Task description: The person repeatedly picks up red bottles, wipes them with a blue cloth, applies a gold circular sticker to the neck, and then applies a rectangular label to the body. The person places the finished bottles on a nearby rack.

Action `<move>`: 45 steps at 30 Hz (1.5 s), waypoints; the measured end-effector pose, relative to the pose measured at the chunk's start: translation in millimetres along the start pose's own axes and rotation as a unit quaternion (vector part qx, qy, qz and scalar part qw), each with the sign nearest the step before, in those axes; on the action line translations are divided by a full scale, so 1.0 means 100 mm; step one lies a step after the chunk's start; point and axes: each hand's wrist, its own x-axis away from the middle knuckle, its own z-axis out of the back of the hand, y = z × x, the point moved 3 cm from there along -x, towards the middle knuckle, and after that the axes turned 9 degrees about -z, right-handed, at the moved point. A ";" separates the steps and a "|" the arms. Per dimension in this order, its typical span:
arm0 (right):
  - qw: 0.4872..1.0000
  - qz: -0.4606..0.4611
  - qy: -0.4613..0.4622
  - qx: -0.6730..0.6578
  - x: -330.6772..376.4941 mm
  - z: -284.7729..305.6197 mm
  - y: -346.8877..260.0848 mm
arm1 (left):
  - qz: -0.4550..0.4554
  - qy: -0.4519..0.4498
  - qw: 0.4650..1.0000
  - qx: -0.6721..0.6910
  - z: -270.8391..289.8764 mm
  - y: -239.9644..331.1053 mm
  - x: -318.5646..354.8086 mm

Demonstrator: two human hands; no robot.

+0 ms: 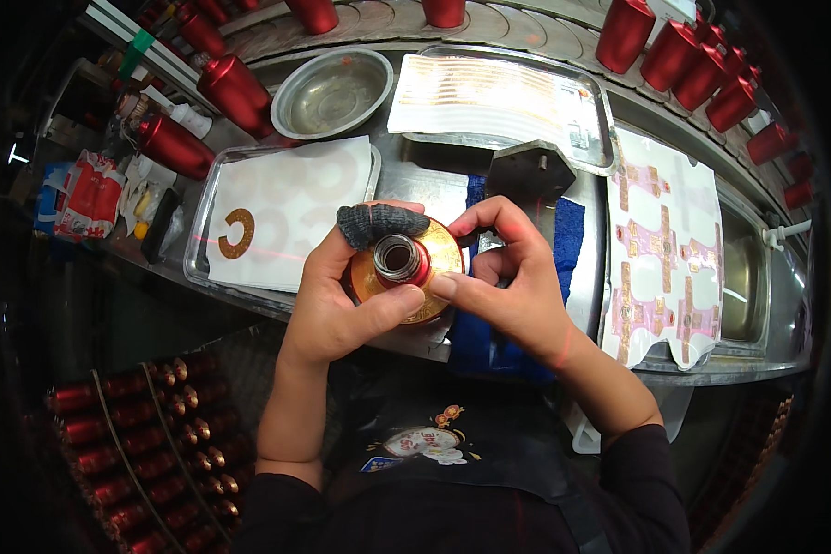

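Observation:
Between my hands is a red bottle (pixel 424 268) seen from its neck end, the open threaded silver mouth turned up toward me. A gold ring-shaped label (pixel 445 247) covers its shoulder around the neck. My left hand (pixel 346 300) is closed around the bottle's left side, thumb lying on the shoulder, a dark knitted sleeve (pixel 381 225) over one finger. My right hand (pixel 512 277) presses its thumb on the label's right part, with the index fingertip at the bottle's far right edge and the other fingers curled. Most of the bottle's body is hidden below its shoulder.
A tray (pixel 194 249) at left bears white backing sheets with one gold C-shaped label (pixel 237 233). Behind are a metal bowl (pixel 332 94) and a sheet of gold strips (pixel 480 97). Pink-and-gold stickers (pixel 651 245) lie right, near a dark metal block (pixel 531 173). Red bottles (pixel 235 92) line the back.

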 end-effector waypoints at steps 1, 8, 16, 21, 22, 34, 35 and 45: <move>1.000 -0.013 -0.009 -0.018 -0.01 -0.01 0.00 | 0.005 0.008 1.000 0.005 -0.02 0.00 0.01; 0.987 -0.087 -0.073 -0.116 -0.04 0.00 -0.08 | 0.001 0.023 1.000 0.014 -0.05 0.02 0.02; 0.995 -0.038 -0.056 -0.073 -0.06 -0.02 -0.03 | -0.002 0.023 1.000 0.008 -0.07 0.01 0.02; 0.994 -0.021 -0.046 -0.094 0.00 -0.03 0.01 | -0.015 0.033 0.999 0.022 -0.09 0.01 0.02; 0.998 -0.001 -0.031 -0.061 0.03 -0.02 0.00 | -0.012 0.034 0.999 0.017 -0.09 0.01 0.02; 0.999 0.011 -0.015 -0.038 -0.04 -0.02 0.04 | -0.017 0.042 0.999 0.020 -0.11 -0.02 0.04; 0.998 0.001 -0.021 -0.061 -0.04 -0.04 0.07 | -0.020 0.043 0.999 0.012 -0.11 -0.03 0.03; 0.904 -0.215 0.129 -0.347 -0.13 0.33 0.14 | -0.021 0.026 0.999 0.002 -0.08 0.02 0.11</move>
